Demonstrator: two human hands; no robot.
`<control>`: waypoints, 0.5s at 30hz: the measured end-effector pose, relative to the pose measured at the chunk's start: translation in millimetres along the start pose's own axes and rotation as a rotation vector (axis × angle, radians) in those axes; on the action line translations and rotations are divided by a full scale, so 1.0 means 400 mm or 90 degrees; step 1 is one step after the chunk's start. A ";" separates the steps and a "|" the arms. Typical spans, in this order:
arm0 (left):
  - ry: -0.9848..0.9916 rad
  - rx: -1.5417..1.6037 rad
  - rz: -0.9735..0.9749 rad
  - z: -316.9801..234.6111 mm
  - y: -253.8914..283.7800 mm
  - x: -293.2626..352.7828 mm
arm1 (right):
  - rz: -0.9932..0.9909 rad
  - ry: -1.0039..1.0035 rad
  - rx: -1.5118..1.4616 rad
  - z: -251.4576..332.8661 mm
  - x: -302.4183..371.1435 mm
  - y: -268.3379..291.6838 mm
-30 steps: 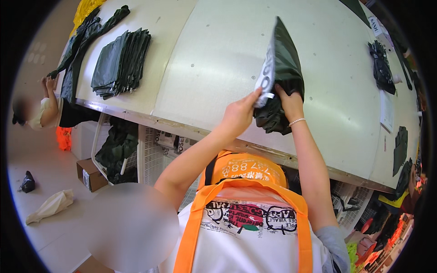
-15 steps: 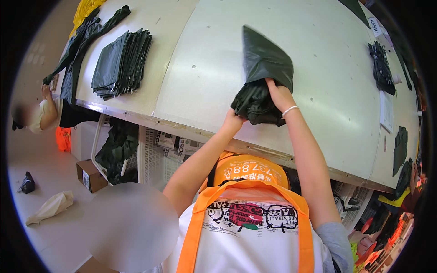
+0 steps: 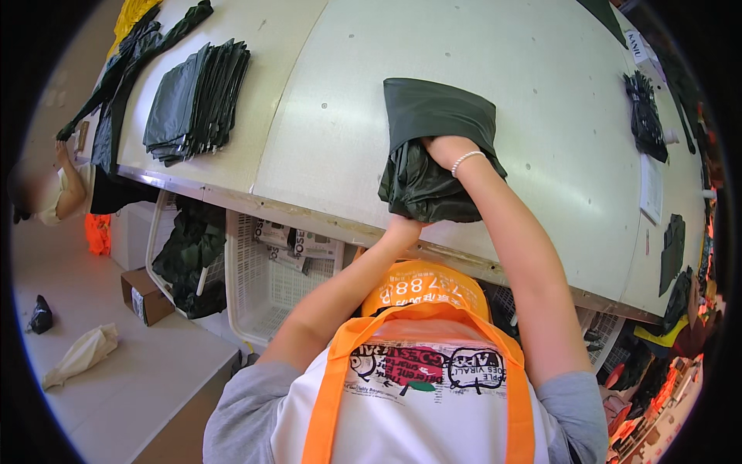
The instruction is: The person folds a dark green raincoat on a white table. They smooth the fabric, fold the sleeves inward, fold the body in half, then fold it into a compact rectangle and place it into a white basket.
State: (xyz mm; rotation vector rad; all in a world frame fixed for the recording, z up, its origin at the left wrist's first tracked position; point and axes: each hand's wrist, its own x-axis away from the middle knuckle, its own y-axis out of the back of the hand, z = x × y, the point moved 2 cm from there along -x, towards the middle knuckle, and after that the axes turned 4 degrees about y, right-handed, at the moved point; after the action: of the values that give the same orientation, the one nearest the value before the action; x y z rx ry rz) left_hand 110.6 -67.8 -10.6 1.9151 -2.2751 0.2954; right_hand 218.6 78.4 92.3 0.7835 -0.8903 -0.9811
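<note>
A dark green pouch of thin, shiny fabric [image 3: 442, 104] lies on the pale worktable [image 3: 325, 166] in front of me. Bunched dark green fabric [image 3: 425, 185] fills its near opening and spills toward the table's edge. My right hand [image 3: 452, 151] reaches into that opening from the right, its fingers hidden inside the pouch. At the near end, my left hand [image 3: 406, 226] is closed on the bunched fabric, with its fingertips covered by the folds.
To the left stands a stack of folded dark green pieces [image 3: 197, 100]. White baskets [image 3: 290, 298] sit below the table edge, one holding green fabric [image 3: 193, 259]. Dark bundled straps [image 3: 645, 116] lie at right. Another person's arm [image 3: 73, 182] handles dark fabric at far left.
The pouch has swung from a raised, pointed tilt to a lower position, its far edge now broad. My right hand has shifted left, deeper into the opening; my left hand has come slightly nearer.
</note>
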 end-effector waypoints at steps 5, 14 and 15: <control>0.237 0.282 0.010 -0.070 -0.034 0.017 | -0.245 -0.011 0.126 -0.016 0.008 -0.100; 0.236 0.444 -0.012 -0.251 0.031 0.004 | -0.245 0.394 -0.289 0.126 0.384 0.165; 0.210 0.457 0.002 -0.263 0.046 -0.003 | -0.130 0.224 -0.342 0.104 0.414 0.139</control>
State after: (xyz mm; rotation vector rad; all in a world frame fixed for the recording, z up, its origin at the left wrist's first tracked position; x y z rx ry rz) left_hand 91.4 -37.7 90.1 1.9219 -2.0989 1.4722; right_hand 247.8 -60.6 201.9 0.5630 -0.2232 -1.1507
